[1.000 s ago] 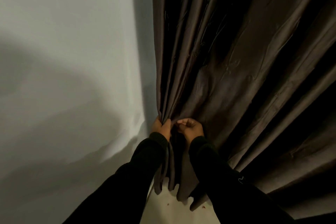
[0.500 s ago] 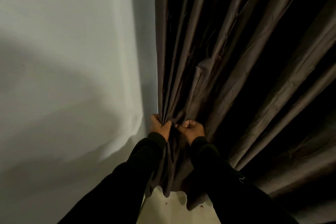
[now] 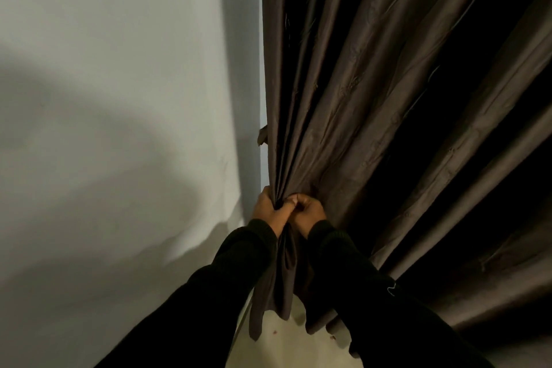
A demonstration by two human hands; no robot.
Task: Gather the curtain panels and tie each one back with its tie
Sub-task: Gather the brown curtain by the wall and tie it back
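More folds bunched since before; left hand [image 3: 266, 210], right hand [image 3: 307, 212] grip curtain [image 3: 358, 128] edge beside wall [image 3: 119, 128].

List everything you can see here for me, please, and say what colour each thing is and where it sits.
curtain panel: one, dark brown, hanging at right, its folds gathered toward the hands
small tab: one, brown, poking out at the curtain's left edge; what it is, cannot tell
wall: one, pale grey-white, left half
floor: pale, bottom centre beneath the curtain hem
sleeves: two, black, rising from the bottom
left hand: gripping the gathered folds
right hand: pinching the folds beside it
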